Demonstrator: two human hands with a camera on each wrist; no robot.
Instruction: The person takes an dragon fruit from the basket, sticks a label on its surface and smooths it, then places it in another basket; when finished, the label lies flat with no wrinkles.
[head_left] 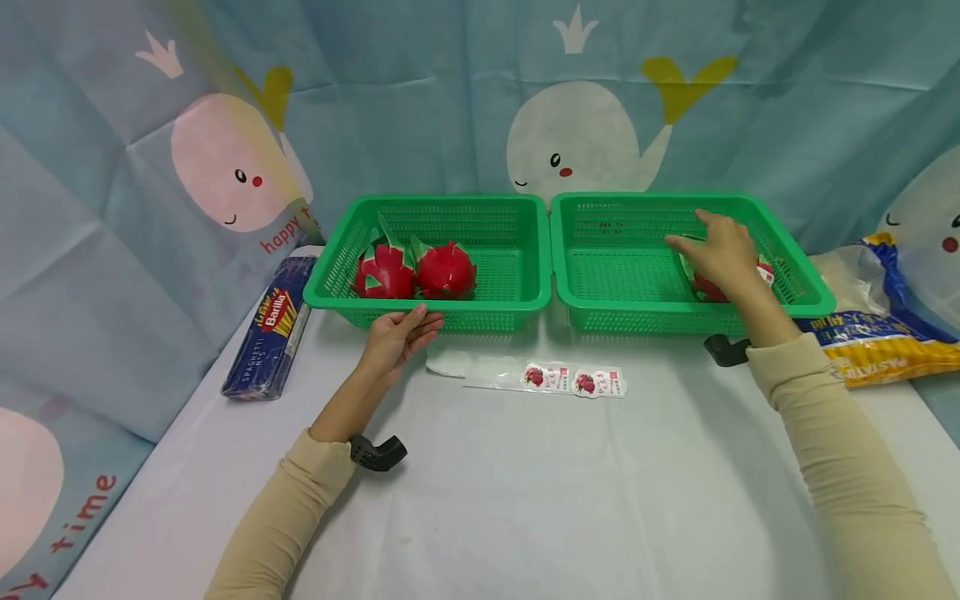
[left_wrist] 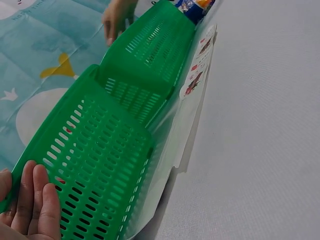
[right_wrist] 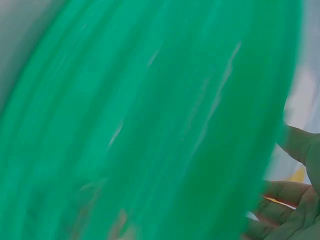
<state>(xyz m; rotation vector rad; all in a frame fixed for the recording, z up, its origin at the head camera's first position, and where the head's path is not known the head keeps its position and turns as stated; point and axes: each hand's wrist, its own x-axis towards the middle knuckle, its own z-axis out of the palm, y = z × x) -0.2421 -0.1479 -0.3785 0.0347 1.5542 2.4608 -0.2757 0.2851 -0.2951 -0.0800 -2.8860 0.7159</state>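
Note:
At the front rim of the left green basket (head_left: pixel 495 307), my left hand (head_left: pixel 397 340) holds the edge, thumb on the inner side and fingers against the outer wall. Two red dragon fruits (head_left: pixel 385 273) with green leaf tips lie inside that basket, at its left end. My right hand (head_left: pixel 722 254) is over the right green basket (head_left: pixel 637 307), thumb and fingers spread apart with nothing between them. Beneath it is another dragon fruit (head_left: pixel 708 289), partly hidden by the hand, with a white label near it. The right wrist view is blurred; fingers (right_wrist: pixel 285 192) show at its right edge.
A clear strip with dragon fruit stickers (head_left: pixel 547 379) lies on the white table in front of the baskets. A blue spaghetti box (head_left: pixel 272 329) is at the left, a blue and yellow pasta bag (head_left: pixel 877 333) at the right. A printed curtain (head_left: pixel 420 125) hangs behind.

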